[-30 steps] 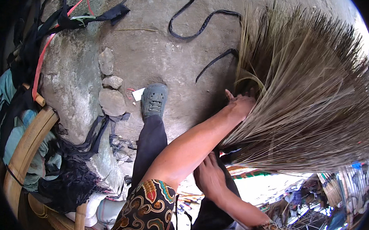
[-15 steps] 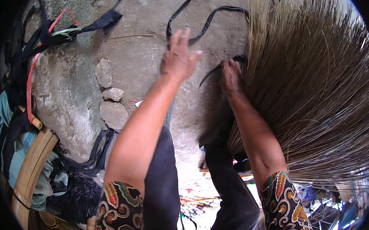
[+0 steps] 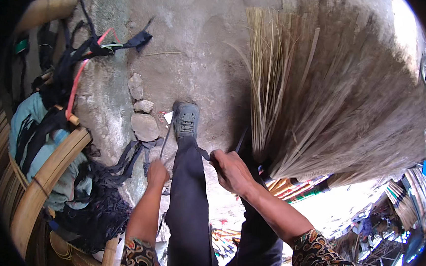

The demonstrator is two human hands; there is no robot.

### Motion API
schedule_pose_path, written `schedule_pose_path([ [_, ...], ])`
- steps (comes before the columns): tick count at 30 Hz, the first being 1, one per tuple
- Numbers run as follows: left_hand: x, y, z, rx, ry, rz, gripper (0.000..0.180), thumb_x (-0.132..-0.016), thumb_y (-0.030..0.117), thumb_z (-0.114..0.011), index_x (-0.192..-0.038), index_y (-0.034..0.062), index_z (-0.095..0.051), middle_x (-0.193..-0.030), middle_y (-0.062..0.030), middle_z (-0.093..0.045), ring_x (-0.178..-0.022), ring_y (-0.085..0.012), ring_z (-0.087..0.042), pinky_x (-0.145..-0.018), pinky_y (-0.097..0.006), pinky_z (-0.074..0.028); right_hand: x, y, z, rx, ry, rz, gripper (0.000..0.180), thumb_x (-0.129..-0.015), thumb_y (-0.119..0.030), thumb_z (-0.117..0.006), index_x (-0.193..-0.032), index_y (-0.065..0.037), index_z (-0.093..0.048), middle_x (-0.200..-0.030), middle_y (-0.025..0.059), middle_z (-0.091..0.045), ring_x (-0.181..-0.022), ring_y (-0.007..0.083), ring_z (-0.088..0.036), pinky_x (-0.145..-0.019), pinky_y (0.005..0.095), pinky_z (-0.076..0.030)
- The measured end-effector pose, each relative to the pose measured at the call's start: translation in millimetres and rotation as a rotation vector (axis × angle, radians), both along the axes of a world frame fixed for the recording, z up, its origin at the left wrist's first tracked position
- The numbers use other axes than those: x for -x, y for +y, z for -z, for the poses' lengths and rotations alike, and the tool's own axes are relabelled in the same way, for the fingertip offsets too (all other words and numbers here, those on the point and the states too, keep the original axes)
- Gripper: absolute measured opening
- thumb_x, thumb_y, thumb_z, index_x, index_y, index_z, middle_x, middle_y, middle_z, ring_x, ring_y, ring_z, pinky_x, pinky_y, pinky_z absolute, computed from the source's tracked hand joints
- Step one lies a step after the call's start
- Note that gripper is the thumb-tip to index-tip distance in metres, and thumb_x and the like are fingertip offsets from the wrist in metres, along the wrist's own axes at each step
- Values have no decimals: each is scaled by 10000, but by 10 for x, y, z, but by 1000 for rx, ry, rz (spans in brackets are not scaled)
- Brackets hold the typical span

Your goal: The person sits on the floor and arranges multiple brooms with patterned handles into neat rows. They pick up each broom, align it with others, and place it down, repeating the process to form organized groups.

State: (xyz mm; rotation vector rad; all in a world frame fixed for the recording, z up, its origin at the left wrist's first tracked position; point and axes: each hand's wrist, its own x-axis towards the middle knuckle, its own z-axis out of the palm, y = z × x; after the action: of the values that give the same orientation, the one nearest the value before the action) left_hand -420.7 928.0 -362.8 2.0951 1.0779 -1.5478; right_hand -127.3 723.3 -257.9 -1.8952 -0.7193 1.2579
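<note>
The person is sitting above a concrete floor [image 3: 202,49], with one dark-trousered leg stretched forward and a grey shoe [image 3: 186,121] resting near the middle of the floor. The left hand [image 3: 156,174] is curling shut around the lower end of a thin dark strap [image 3: 165,141], which is running up and away from the fingers toward a small white scrap [image 3: 169,117] lying just beside the shoe. The right hand [image 3: 231,171] is closing into a fist, with another narrow dark strip [image 3: 240,141] sticking out above its knuckles and pointing toward the broom's bound end; whether the two strips are one piece I cannot tell, since the leg is lying between the hands.

A big fan-shaped bundle of dry broom straw [image 3: 328,90] is spreading across the right side of the floor, its tied neck [image 3: 275,170] sitting just to the right of the right fist, near it but not clearly touching. Striped coloured handles [image 3: 300,186] are poking out below the neck.

A few pale stones [image 3: 143,118] are lying left of the shoe. Dark fabric scraps [image 3: 104,200] are piling up at the floor's left edge, beside a curved bamboo frame [image 3: 44,189] and a bluish cloth [image 3: 30,126].
</note>
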Motion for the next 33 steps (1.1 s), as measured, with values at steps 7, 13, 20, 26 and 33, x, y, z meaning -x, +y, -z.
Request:
schedule_pose_path([
  [7, 2424, -416, -2280, 427, 511, 574, 276, -926, 246, -665, -1024, -3, -731, -1042, -209, -767, -1038, -353, -740, -908, -491, -565, -1034, -728, -1744, -66, 205, 517, 98, -1057, -97, -591, -1135, -51, -553, -901, 88, -571, -754, 200, -563, -728, 310, -487],
  [13, 3253, -402, -3640, -769, 464, -1434, 250, -1057, 203, -505, -1149, 44, -675, -1025, -167, -690, -861, -329, -703, -671, -496, -565, -1488, -1617, -2874, -276, 181, 974, 121, -1068, -93, -565, -1170, -59, -511, -831, -18, -513, -721, 66, -481, -642, 233, -406],
  [20, 3066, 53, -3981, -546, 258, -930, 424, -1043, 346, -559, -1267, 0, -654, -1203, -279, -660, -1049, -395, -678, -927, -478, -523, -1113, -2250, -3258, -306, 120, 1181, 171, -1097, -161, -561, -1206, -53, -486, -784, -17, -512, -641, 54, -423, -587, 232, -341],
  [26, 608, -76, -2356, -142, -354, -445, 777, -943, 510, -702, -1398, -101, -550, -1362, -306, -628, -1301, -400, -593, -1105, -454, -447, -650, -2533, -3219, -241, 103, 1253, 150, -1096, -156, -567, -1179, -60, -488, -744, -32, -499, -635, 47, -420, -584, 221, -336],
  [33, -1873, -2591, -1025, 545, -413, -279, 1249, -747, 632, -859, -1554, -116, -267, -1536, -338, -450, -1460, -386, -457, -1206, -416, -385, -400, -2737, -3018, -222, 79, 1317, 183, -1085, -167, -583, -1187, -43, -496, -772, 11, -579, -650, 57, -480, -587, 210, -353],
])
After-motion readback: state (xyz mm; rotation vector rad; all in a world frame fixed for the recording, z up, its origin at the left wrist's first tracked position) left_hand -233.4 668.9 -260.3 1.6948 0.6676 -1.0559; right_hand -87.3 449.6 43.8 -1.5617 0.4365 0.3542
